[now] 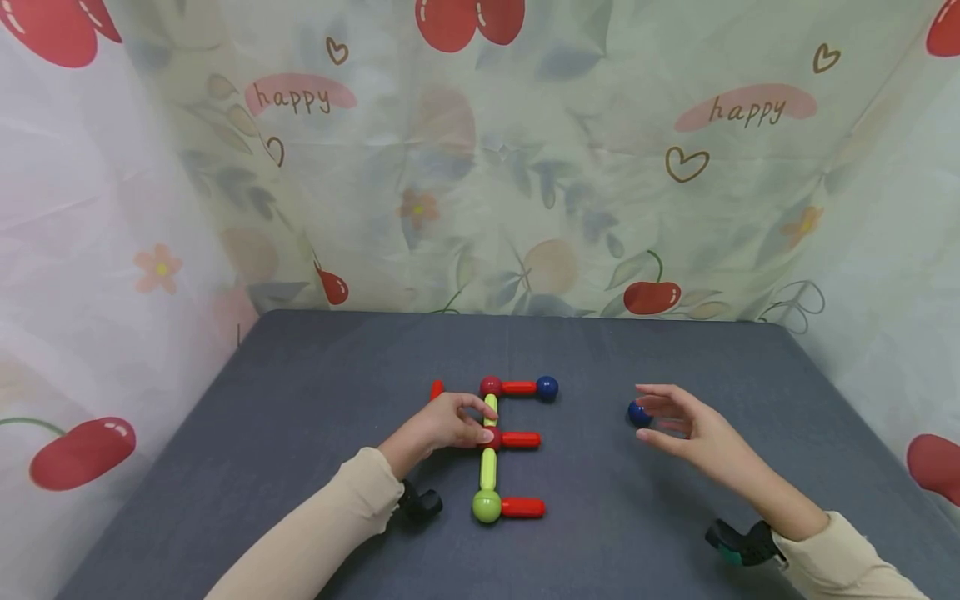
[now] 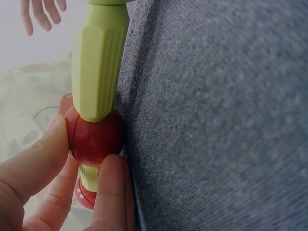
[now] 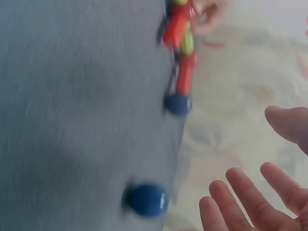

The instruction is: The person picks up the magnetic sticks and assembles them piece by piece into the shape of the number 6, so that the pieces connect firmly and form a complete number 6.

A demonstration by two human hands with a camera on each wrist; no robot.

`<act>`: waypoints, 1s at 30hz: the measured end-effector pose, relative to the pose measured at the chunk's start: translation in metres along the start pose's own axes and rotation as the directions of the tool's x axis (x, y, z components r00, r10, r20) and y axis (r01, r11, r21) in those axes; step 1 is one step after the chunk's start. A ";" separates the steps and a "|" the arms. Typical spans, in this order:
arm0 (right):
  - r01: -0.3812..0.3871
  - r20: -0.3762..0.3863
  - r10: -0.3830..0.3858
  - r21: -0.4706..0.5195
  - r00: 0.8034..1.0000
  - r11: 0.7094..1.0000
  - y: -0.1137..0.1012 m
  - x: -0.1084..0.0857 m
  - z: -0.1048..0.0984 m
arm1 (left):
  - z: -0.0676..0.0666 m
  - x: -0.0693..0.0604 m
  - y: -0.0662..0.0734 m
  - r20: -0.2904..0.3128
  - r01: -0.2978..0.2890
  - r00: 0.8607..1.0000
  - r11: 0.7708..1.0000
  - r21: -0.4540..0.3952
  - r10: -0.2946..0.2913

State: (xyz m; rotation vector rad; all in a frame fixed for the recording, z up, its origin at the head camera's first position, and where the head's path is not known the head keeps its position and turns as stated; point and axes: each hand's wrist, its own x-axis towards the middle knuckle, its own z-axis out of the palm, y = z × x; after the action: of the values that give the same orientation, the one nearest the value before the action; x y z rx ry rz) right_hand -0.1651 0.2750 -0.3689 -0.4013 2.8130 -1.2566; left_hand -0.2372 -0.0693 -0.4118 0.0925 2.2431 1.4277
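Observation:
A flat E-shaped figure of balls and rods lies on the dark table. Its upright has a red ball at the far corner, a middle red ball [image 2: 98,139], a near green ball [image 1: 487,506] and yellow-green rods [image 2: 100,62]. Red rods [image 1: 522,507] point right from all three balls, and the far one ends in a blue ball [image 1: 547,388]. My left hand [image 1: 453,421] pinches the middle red ball between thumb and fingers. To the right, my right hand [image 1: 686,425] hovers with spread fingers by a loose blue ball [image 3: 148,199], holding nothing.
Another red rod [image 1: 437,389] lies partly hidden behind my left hand. The grey-blue table [image 1: 360,350] meets a patterned curtain [image 1: 510,183] at its far edge, with more curtain on both sides.

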 end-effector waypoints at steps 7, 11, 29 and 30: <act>-0.049 -0.105 0.040 -0.090 0.994 0.995 0.028 -0.009 -0.026 | 0.000 0.000 -0.001 -0.003 -0.003 1.000 1.000 0.007 0.003; -0.126 -0.097 0.116 -0.105 0.988 0.986 0.044 -0.009 -0.031 | 0.000 0.000 -0.001 -0.003 -0.005 1.000 1.000 0.014 0.005; -0.239 0.092 0.255 -0.157 0.962 0.958 0.074 0.002 -0.031 | 0.000 0.000 0.001 0.008 -0.003 1.000 1.000 0.001 0.003; -0.235 0.098 0.252 -0.158 0.963 0.959 0.073 0.002 -0.031 | 0.000 0.000 0.001 0.008 -0.004 1.000 1.000 0.001 0.004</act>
State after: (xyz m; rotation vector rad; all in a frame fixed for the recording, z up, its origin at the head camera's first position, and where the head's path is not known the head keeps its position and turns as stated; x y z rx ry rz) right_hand -0.1873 0.3440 -0.4020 -0.1201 2.7577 -0.9519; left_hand -0.2375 -0.0691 -0.4109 0.1032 2.2389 1.4258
